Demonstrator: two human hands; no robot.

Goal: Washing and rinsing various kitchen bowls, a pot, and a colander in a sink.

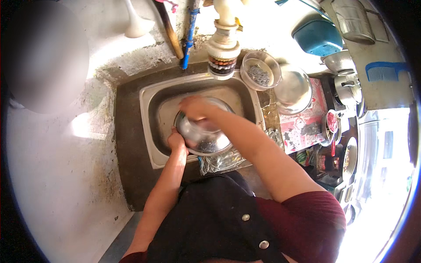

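A shiny stainless steel bowl [210, 141] is tilted over the near right part of the steel sink [164, 108], its curved side towards me. My left hand [177, 139] grips its rim at the left. On the bowl's upper left part lies my right hand [199, 108], blurred and with curled fingers; whether it holds anything is hidden. A water filter tap [223, 62] with coloured beads hangs above the sink's far edge.
A clear round tub [260, 70] with dark scouring material stands at the sink's far right corner. Beside it an upturned metal bowl [292, 89] rests on a patterned red cloth [302, 126]. A crumpled plastic sheet [223, 161] lies along the near edge. Pans stand farther right.
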